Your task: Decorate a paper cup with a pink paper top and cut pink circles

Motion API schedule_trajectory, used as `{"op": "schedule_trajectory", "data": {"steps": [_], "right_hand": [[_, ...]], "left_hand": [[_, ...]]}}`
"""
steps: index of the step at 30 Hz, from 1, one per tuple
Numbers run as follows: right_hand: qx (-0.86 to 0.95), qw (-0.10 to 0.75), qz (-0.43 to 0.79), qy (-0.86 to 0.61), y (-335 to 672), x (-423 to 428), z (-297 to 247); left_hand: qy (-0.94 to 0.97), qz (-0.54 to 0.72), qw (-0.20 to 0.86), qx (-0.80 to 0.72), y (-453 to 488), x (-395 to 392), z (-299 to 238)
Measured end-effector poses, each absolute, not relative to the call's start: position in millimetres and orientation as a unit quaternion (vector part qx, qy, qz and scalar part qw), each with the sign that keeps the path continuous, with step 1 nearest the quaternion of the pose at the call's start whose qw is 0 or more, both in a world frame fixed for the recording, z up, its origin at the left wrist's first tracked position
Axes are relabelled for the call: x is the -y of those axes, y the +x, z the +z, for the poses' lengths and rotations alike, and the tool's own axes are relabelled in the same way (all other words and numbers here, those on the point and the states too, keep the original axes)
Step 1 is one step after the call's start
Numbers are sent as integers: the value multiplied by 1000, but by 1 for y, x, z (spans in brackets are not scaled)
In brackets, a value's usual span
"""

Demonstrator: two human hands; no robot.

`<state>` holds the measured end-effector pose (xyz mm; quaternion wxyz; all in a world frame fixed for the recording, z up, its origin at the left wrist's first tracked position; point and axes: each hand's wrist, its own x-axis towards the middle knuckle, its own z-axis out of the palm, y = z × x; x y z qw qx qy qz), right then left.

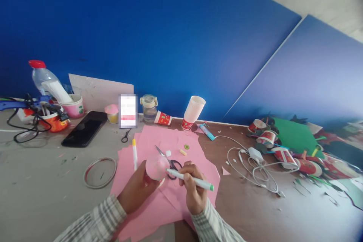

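Note:
My left hand (pixel 138 189) is wrapped round a red paper cup (pixel 161 183) topped with a pink paper dome (pixel 156 167). Most of the cup is hidden by the dome and my fingers. In my right hand (pixel 194 187) is a white marker with a green end (pixel 195 181), its tip at the right side of the dome. Black-handled scissors (pixel 175 166) lie partly open behind the cup, on pink paper sheets (pixel 147 215). Also on the paper are a white marker with a yellow cap (pixel 134 153), a small yellow piece (pixel 183 152) and a green round piece (pixel 186 146).
At the back stand a stack of paper cups (pixel 194 109), a lidded jar (pixel 149 109) and a fallen red cup (pixel 163 118). A phone (pixel 85 128) and a tape ring (pixel 100 173) lie left. Right are a white cable with charger (pixel 255 154) and several craft cups (pixel 285 157).

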<state>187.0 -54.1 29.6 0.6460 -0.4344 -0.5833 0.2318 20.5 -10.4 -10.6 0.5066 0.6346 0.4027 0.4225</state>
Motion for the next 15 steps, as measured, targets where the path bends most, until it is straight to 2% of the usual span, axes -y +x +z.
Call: {"op": "schedule_trajectory", "data": {"steps": [15], "right_hand": [[618, 617, 185, -450, 182, 58, 28]], "left_hand": [[628, 429, 492, -424, 20, 9, -12]]}}
